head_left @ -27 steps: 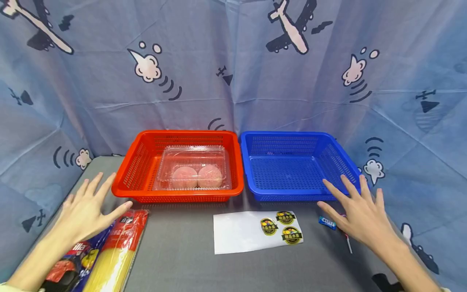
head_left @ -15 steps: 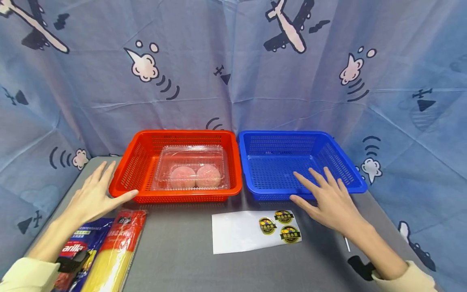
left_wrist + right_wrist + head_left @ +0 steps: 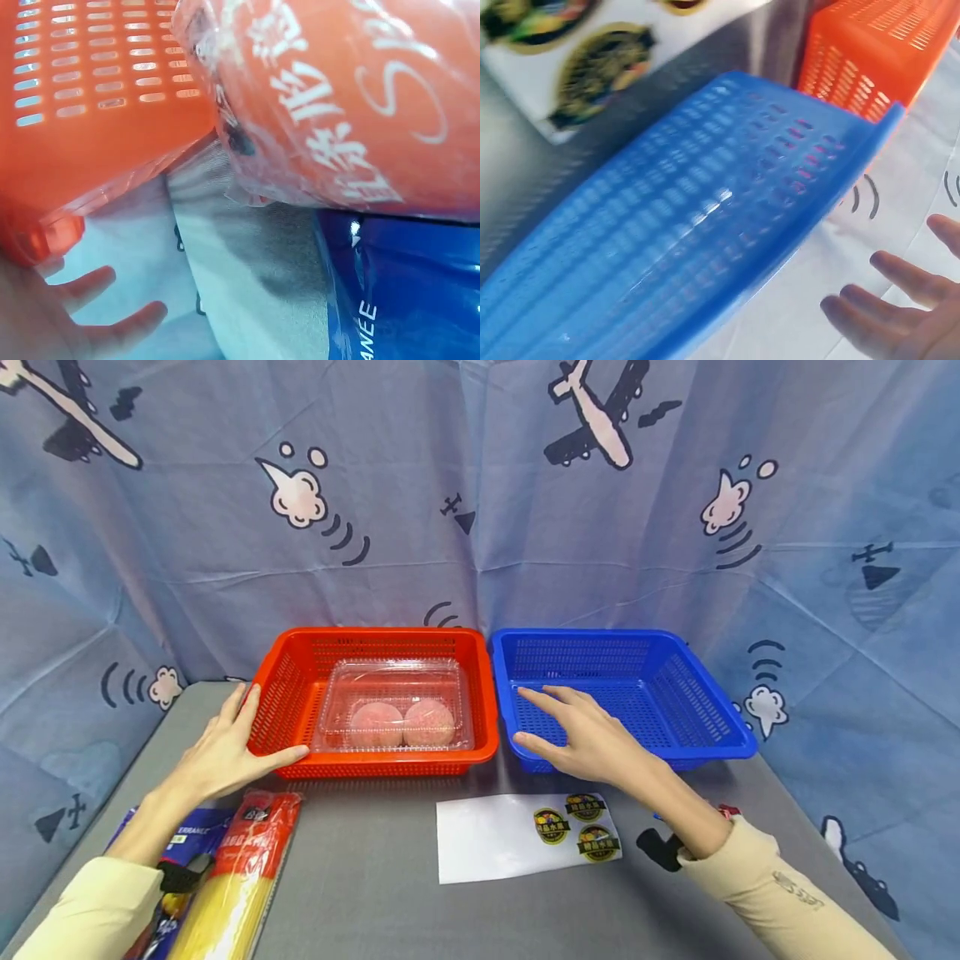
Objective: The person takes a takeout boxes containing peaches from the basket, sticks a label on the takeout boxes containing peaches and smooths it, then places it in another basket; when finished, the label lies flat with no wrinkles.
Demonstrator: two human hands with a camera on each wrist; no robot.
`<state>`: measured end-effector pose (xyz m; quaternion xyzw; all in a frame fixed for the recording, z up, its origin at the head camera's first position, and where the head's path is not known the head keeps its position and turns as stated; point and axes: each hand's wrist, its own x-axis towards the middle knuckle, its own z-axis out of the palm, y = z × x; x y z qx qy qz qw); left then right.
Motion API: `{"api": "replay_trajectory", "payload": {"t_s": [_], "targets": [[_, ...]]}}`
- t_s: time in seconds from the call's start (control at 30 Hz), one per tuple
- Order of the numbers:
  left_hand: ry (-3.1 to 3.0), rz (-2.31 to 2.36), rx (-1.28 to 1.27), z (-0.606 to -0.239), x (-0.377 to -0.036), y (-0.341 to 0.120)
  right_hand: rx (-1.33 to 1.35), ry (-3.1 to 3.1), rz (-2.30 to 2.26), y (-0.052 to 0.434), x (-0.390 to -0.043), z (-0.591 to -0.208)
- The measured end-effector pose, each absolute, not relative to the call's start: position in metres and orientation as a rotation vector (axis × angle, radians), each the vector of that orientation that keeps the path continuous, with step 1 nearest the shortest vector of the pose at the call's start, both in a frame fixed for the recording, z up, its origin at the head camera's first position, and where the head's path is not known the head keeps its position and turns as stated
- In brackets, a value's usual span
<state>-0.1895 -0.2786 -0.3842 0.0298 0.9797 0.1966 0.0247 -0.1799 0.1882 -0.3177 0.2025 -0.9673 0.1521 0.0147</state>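
Observation:
My left hand (image 3: 213,762) is at the left front corner of the red plastic basket (image 3: 375,766), fingers spread along its side and thumb by the front rim. Whether it touches the rim is unclear. Inside that basket lies a clear plastic clamshell box (image 3: 397,681) with two pink, peach-like round fruits (image 3: 378,725) visible in or under it. Over the left front part of the blue plastic basket (image 3: 708,750) hovers my right hand (image 3: 592,739), its fingers loosely extended and holding nothing. In the right wrist view, the right fingers (image 3: 907,281) are apart from the blue rim.
A white sheet with round fruit stickers (image 3: 487,839) lies in front of the baskets. At left are a clear-and-red packet of spaghetti (image 3: 232,877) and a blue pasta bag (image 3: 197,831). A red-wrapped lollipop (image 3: 727,811) is partly hidden behind my right forearm. A patterned curtain (image 3: 480,485) hangs behind.
My right hand has moved left and forward, from beside the small candies to over the blue basket. My left hand has moved forward and right to the red basket's corner.

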Motion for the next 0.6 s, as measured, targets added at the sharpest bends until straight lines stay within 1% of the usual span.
{"api": "replay_trajectory", "payload": {"t_s": [0.23, 0.4, 0.5, 0.6], "targets": [[3.023, 0.638, 0.104, -0.388, -0.191, -0.279, 0.728, -3.092, 0.585, 0.154, -0.21, -0.3], [3.019, 0.602, 0.088, -0.387, -0.19, -0.279, 0.764, -3.196, 0.715, 0.129, -0.237, -0.288], [3.011, 0.562, 0.072, -0.386, -0.191, -0.278, 0.676, -3.283, 0.943, 0.115, -0.254, -0.284], [3.01, 0.542, 0.061, -0.386, -0.191, -0.277, 0.466, -3.345, 1.29, 0.103, -0.269, -0.285]]}}
